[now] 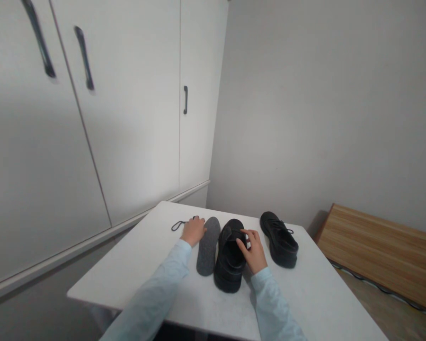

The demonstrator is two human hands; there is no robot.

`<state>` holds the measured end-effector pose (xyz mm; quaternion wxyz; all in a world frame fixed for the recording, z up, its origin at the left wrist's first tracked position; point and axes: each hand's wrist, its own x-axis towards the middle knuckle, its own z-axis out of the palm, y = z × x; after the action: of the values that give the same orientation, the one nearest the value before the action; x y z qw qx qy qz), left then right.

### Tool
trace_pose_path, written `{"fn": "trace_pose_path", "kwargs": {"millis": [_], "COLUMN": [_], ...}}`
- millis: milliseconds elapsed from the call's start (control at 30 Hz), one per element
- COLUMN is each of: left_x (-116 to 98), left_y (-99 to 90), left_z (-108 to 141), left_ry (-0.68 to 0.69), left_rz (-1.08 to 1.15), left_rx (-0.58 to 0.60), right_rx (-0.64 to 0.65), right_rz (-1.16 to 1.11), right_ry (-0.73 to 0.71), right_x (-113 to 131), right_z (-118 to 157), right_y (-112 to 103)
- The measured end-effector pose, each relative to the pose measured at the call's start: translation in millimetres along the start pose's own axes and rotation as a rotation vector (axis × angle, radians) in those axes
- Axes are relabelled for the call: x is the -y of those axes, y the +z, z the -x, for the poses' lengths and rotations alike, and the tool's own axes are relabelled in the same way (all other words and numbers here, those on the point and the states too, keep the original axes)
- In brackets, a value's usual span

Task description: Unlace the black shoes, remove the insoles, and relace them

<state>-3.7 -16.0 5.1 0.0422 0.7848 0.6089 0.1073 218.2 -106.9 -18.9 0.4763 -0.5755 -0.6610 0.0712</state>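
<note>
A black shoe (229,272) stands in the middle of the white table, heel toward me, its tongue lifted and no lace seen in it. My right hand (253,251) grips the right edge of its opening, thumb on the inner side. Along the shoe's left lies a grey insole (208,251), flat on the table. My left hand (193,231) is at the insole's upper left, fingers curled over a black shoelace (177,226); a loop of it sticks out to the left. The fingertips' hold on the lace is partly hidden.
A second black shoe (279,241), with its lace in, rests at the right of the white table (135,270). White cabinets (138,118) stand on the left, a grey wall behind. Beyond the table's right edge is a wooden panel (379,255) with a cable along its lower edge.
</note>
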Motion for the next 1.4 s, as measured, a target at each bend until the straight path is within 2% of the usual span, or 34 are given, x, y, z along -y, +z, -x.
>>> {"fn": "trace_pose_path", "kwargs": {"millis": [200,333,467,733,1067,1233,1400], "left_x": [4.5,4.4,1.6,-7.7,-36.0,-45.6,-45.8], "left_y": [25.5,40.1,47.0,41.0,44.3,37.8,25.5], "left_z": [-13.5,-18.9,-21.5,-29.9,-40.9,-37.6,-37.2], "left_ry": [-0.087,-0.01,0.08,0.139,0.168,0.164,0.203], "left_rz": [0.03,0.065,0.075,0.019,-0.074,-0.087,-0.075], "left_rx": [-0.077,-0.1,-0.119,-0.108,-0.075,-0.111,-0.119], "right_rx": [-0.002,-0.012,-0.016,-0.016,0.005,0.016,0.011], "right_rz": [0.003,0.004,0.004,-0.002,-0.012,-0.007,-0.001], "right_ry": [-0.004,-0.017,-0.012,-0.001,0.007,0.015,0.01], "right_x": [1.7,1.7,0.3,0.2,1.7,3.8,4.2], "right_z": [0.4,0.4,0.3,0.1,-0.2,-0.4,-0.6], "right_y": [-0.4,-0.3,0.3,0.8,-0.4,-0.7,-1.2]}}
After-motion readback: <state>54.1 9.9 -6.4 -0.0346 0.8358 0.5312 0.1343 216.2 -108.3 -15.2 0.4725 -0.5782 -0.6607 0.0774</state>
